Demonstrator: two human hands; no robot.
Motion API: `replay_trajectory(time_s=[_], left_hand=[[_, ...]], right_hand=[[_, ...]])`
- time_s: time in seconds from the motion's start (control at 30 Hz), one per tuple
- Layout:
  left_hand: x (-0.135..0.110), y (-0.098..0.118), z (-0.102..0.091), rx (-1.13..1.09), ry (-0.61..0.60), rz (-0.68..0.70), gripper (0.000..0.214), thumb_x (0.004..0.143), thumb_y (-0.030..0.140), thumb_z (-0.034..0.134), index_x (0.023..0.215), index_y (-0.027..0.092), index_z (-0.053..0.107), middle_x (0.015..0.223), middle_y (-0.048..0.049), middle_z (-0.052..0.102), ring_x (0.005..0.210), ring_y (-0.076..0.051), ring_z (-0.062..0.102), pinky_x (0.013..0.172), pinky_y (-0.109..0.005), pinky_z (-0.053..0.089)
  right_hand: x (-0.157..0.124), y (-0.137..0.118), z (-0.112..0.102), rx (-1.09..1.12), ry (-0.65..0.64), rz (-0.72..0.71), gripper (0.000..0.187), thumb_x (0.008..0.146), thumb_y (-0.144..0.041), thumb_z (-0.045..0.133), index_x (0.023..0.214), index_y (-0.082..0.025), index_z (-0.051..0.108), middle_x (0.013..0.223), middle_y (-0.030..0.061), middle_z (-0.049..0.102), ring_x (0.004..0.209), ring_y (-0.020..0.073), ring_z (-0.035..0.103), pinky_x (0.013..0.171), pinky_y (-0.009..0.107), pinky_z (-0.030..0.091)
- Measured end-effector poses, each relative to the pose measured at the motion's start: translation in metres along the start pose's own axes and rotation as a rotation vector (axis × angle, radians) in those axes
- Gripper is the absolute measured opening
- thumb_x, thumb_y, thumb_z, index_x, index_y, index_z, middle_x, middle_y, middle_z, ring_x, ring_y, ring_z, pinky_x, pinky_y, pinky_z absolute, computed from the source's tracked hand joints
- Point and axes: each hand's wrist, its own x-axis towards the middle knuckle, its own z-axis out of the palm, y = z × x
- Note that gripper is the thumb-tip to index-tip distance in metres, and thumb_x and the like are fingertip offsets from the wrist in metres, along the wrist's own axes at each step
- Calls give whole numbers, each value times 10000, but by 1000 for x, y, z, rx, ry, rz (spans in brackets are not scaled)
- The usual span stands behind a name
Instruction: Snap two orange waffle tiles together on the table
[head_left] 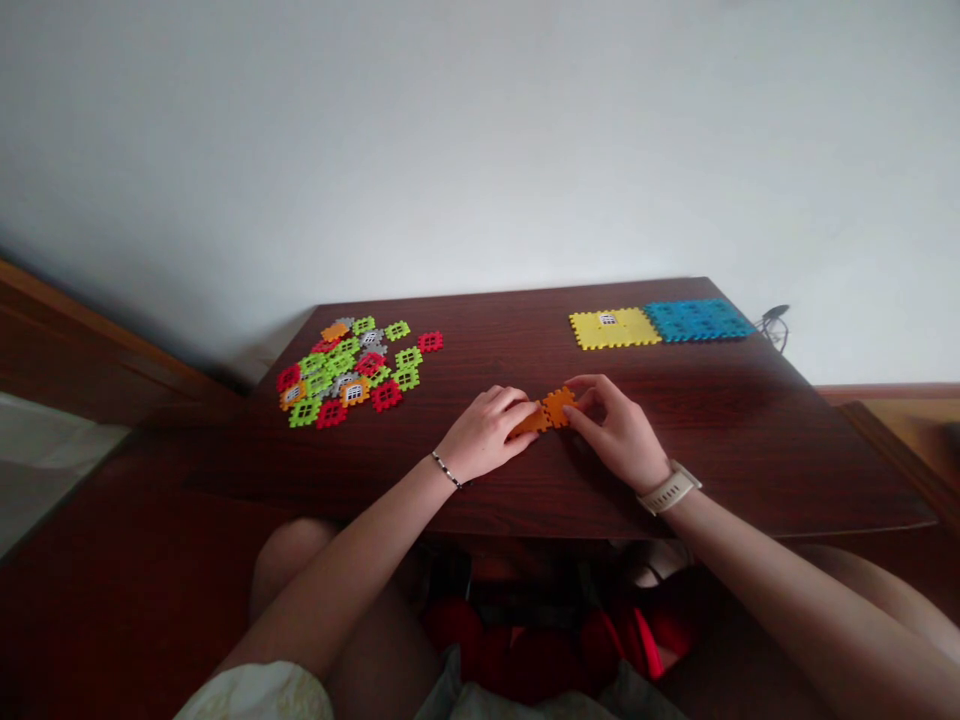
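Two orange plastic tiles (546,412) pinched between two hands.
The tiles touch edge to edge. Fingers of the left hand (484,432) and right hand (609,430) close on them over the brown table (510,345), with a pile of colored tiles (349,370) off left.

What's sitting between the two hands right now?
In the head view, two orange plastic waffle tiles, apparently joined edge to edge, lie between the left hand and the right hand, touching both.
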Motion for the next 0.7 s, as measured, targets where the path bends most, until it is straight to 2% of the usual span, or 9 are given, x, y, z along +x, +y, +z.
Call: replay_trajectory(time_s=[0.7], left_hand=[[-1, -3, 0, -9, -14, 32, 301, 1043, 284, 695, 1339, 230, 681, 1248, -81, 663, 1147, -249, 626, 1057, -454, 565]], right_hand=[[2, 3, -2, 17, -42, 23, 366, 937, -487, 696, 1192, -225, 677, 838, 10, 731, 728, 200, 680, 700, 338, 510]])
